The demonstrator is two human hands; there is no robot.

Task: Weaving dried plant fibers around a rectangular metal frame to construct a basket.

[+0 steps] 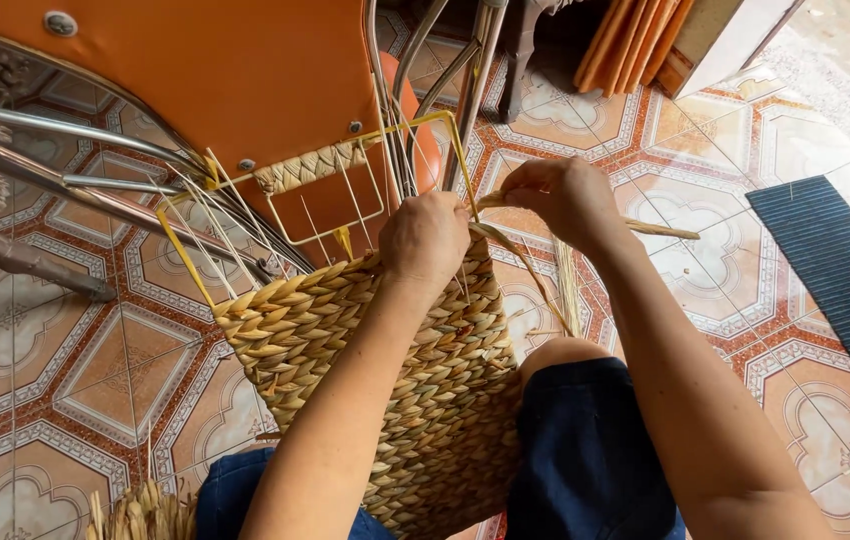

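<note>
A half-woven straw basket rests on the person's lap above patterned floor tiles. The left hand clutches its rim; the right hand pinches a straw strand.

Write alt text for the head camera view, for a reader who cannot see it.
A person's left hand presses on the top edge of a half-woven straw basket resting on their lap, while the right hand pinches a straw strand. The basket's yellow wire frame stands bare above a patterned tile floor.

Bright, even daylight, soft shadows, mild sheen on floor tiles, sharp focus throughout.
</note>
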